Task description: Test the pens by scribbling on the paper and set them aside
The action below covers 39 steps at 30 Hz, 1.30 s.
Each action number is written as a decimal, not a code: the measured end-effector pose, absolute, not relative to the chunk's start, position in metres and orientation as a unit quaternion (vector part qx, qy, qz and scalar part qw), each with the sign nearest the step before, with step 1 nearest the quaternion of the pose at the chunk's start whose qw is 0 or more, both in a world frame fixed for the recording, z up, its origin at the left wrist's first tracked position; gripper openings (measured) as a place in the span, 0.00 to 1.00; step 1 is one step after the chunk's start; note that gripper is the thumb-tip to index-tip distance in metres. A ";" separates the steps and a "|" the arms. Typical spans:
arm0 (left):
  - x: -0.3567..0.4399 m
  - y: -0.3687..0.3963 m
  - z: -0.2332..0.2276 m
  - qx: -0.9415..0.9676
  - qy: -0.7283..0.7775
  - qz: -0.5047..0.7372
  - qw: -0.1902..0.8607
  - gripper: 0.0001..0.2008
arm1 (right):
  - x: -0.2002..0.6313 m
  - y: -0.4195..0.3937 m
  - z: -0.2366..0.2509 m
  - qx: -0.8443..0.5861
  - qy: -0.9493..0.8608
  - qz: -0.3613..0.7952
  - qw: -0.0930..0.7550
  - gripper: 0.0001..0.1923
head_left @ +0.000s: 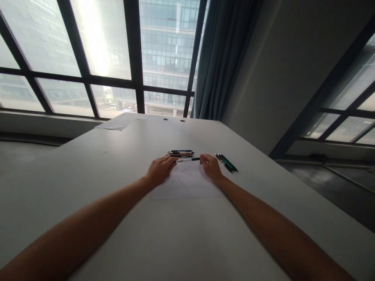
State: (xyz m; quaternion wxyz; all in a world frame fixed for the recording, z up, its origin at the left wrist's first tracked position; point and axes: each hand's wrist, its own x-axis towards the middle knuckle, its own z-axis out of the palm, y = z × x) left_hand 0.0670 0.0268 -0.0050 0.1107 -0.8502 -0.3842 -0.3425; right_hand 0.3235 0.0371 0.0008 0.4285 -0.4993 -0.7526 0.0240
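I have a single pen (pixel 188 159) stretched between my two hands, lying crosswise over the far edge of the sheet of paper (pixel 187 183). My left hand (pixel 159 169) pinches its pale end with the fingertips while the palm rests on the sheet's left edge; my right hand (pixel 211 167) grips the dark end, its heel on the sheet's right edge. Both hands are closed on the pen, neither slack, and I judge the two-ended hold suits pulling a cap or turning the barrel, with the palms pinning the paper so it does not slide on the smooth tabletop (pixel 117 164).

Just beyond the pen, toward the table's far edge, a small row of pens (pixel 181 153) lies parallel and close together, near my left fingertips but not touching them as far as I can tell. To the right of my right hand a second bunch of pens (pixel 226 162) lies at a slant, just beside my knuckles, kept apart from the first group.

No box, cup or tray is in view; the pens lie loose on the bare surface. Another sheet (pixel 121 121) sits at the far left corner by the window, well apart from my hands.
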 end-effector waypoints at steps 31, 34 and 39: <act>0.071 0.015 0.010 -0.822 -0.516 -0.235 0.044 0.26 | 0.316 0.029 0.006 -0.477 -0.759 0.025 0.443 0.32; 0.070 0.018 0.007 -0.818 -0.500 -0.282 0.049 0.22 | 0.316 0.030 0.005 -0.478 -0.762 0.023 0.436 0.32; 0.069 0.020 0.004 -0.819 -0.443 -0.361 0.061 0.19 | 0.317 0.030 0.005 -0.495 -0.758 0.047 0.423 0.32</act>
